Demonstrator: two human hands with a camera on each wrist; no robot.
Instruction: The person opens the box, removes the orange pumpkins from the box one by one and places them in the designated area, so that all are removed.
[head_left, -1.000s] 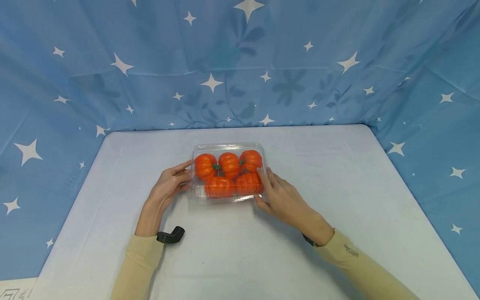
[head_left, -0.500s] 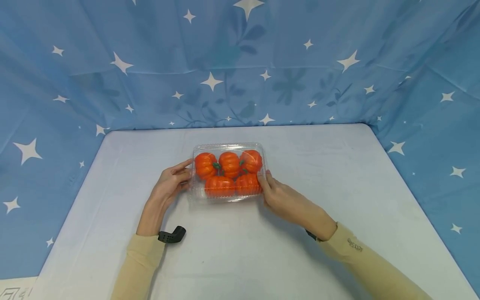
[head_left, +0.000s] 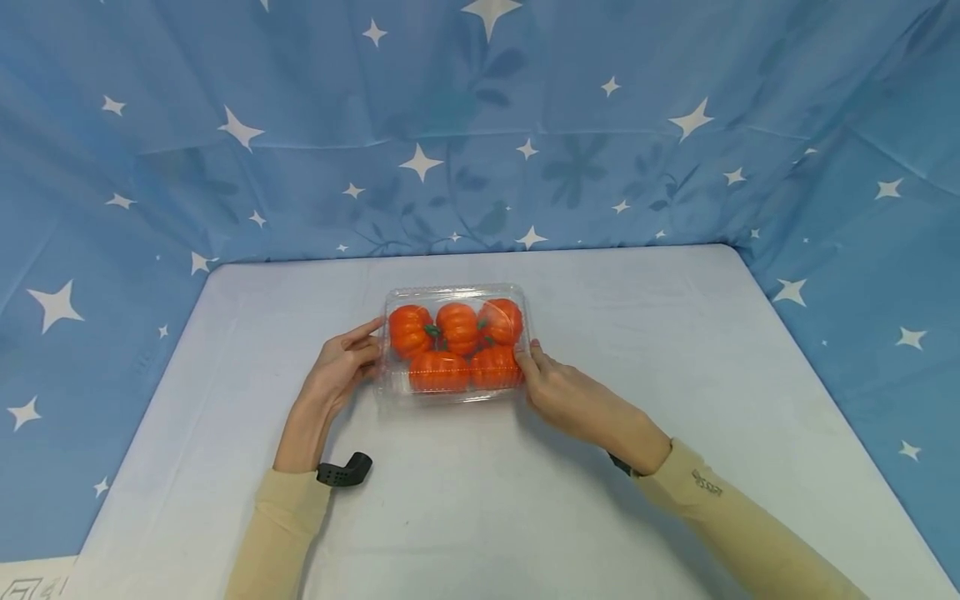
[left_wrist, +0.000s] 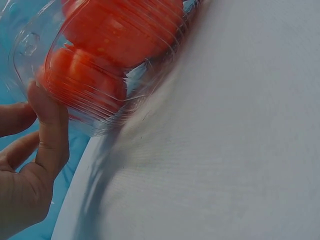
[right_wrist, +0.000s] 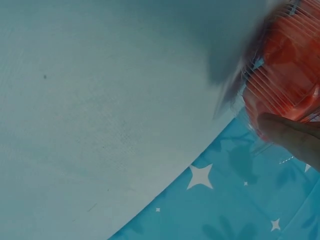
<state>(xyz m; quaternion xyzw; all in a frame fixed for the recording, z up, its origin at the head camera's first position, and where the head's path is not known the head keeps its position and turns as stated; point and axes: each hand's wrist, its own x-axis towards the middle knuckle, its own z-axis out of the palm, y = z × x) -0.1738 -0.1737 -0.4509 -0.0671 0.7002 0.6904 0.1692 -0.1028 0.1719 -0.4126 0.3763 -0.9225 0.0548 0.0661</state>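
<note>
A clear plastic clamshell box with several orange toy pumpkins inside sits on the white-covered table, its lid lying over them. My left hand is at the box's left side, its fingers loosely extended and touching the wall. In the left wrist view, one fingertip of the left hand meets the rim. At the lower right corner, my right hand grips the box edge, with one finger on top and the thumb hidden beneath. In the right wrist view, only a finger of the right hand shows, against the box.
White cloth covers the table around the box. Beyond the table's back edge hangs a blue curtain with white stars. Each wrist wears a black strap, the left strap showing more. A printed paper pokes in at bottom left.
Over the second, my right hand has curled from spread fingers at the box's right corner into a grip on its edge, the thumb going out of sight. The left hand and box stay nearly still.
</note>
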